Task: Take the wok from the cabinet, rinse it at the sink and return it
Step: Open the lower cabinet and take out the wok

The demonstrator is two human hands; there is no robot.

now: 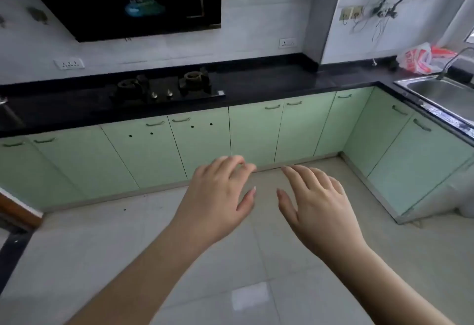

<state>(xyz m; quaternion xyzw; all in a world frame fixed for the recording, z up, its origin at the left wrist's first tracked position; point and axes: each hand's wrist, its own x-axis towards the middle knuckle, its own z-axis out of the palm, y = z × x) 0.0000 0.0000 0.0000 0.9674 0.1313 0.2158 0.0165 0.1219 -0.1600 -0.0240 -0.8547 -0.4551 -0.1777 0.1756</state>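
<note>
Left hand [220, 191] & right hand [318, 204]: bare, forearms unsleeved, longish unpainted nails, no rings/watch.

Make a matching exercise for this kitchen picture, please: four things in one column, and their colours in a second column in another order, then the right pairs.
Things:
1. cabinet doors
2. countertop
3. sink
4. plastic bag

Colours:
A. white with red print
B. pale green
C. silver metal
D. black

Right pairs: 1-B, 2-D, 3-C, 4-A.

All the cabinet doors are closed, and no wok is in view. The left hand and the right hand hold nothing.
</note>
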